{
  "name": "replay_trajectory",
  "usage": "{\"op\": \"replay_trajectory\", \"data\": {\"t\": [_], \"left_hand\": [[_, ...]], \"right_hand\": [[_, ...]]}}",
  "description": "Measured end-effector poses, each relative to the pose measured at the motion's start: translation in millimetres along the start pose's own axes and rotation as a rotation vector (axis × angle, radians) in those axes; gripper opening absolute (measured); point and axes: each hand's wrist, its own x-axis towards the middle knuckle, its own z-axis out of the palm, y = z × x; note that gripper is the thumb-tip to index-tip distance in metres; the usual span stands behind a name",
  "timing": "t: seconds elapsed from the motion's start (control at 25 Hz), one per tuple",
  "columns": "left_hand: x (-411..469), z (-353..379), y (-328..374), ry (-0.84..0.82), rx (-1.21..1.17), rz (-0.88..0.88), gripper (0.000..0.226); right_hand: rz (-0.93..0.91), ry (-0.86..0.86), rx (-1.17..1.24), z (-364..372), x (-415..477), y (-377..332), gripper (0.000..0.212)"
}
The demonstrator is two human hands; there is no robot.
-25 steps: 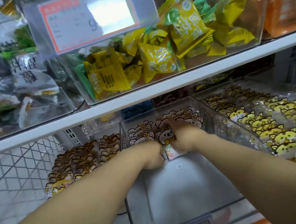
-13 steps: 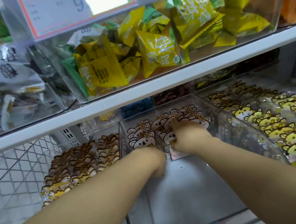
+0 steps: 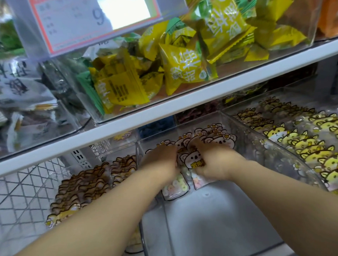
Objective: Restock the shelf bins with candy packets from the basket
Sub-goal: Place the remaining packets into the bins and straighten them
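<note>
Reaching over the middle bin's (image 3: 206, 222) bare front floor, the right hand (image 3: 215, 164) grips a koala packet (image 3: 192, 159). The left hand (image 3: 161, 158) sits alongside, fingers hidden, can't tell its grip. Behind, a short packet row (image 3: 222, 139) stands, so much filling left, I'd judge.

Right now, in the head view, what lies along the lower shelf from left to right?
White wire mesh panel → brown bear-shaped candy packets → left hand → white koala-print candy packet → right hand → yellow cat-shaped candy packets.
</note>
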Motion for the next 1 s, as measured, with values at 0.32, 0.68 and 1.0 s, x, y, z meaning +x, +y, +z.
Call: {"op": "replay_trajectory", "data": {"t": [0.32,0.68,1.0], "left_hand": [[9,17,17,0.121,0.14,0.053,0.073],[4,23,12,0.114,0.174,0.088,0.058],[4,27,12,0.036,0.091,0.081,0.075]], "right_hand": [[-0.03,0.4,0.01,-23,18,-7,0.019],[-0.062,0.182,-0.064,-33,52,-4,0.013],[-0.162,0.062,0.027,-27,63,-12,0.015]]}}
